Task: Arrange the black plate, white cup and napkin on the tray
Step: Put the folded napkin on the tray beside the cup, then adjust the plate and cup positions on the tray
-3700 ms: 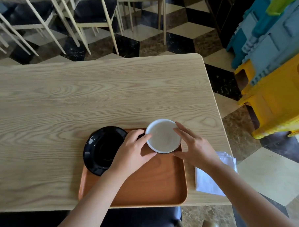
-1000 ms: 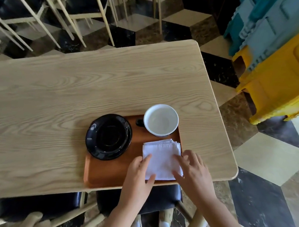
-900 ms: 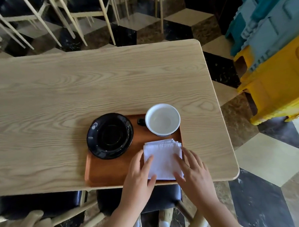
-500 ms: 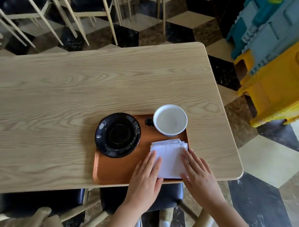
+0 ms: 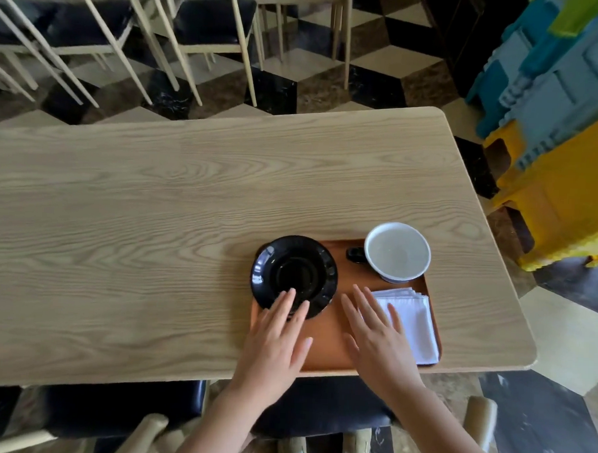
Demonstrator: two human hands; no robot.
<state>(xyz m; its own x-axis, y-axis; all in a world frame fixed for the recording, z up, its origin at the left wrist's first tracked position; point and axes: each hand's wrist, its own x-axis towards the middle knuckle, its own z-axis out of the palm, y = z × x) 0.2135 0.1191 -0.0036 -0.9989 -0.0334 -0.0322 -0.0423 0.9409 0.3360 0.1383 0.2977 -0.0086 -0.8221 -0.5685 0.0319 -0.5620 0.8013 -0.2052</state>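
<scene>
An orange-brown tray (image 5: 330, 344) lies at the near right edge of the wooden table. The black plate (image 5: 293, 275) rests on its left part, overhanging the tray's left rim. The white cup (image 5: 397, 253) with a dark handle stands at the far right corner. A folded white napkin (image 5: 413, 322) lies flat along the right side. My left hand (image 5: 277, 341) hovers flat with spread fingers, fingertips over the plate's near edge. My right hand (image 5: 378, 339) is flat and spread over the tray's middle, its fingers over the napkin's left edge. Neither hand grips anything.
The light wooden table (image 5: 154, 220) extends left and far. Dark-cushioned chairs (image 5: 210, 24) with pale legs stand beyond it. Yellow (image 5: 566, 203) and blue plastic crates (image 5: 554, 76) stack at the right. A dark chair seat (image 5: 317, 412) sits under the near edge.
Both hands have left the napkin's sides and shifted left: the left one now over the plate's near edge, the right one over the tray's middle. The view has shifted.
</scene>
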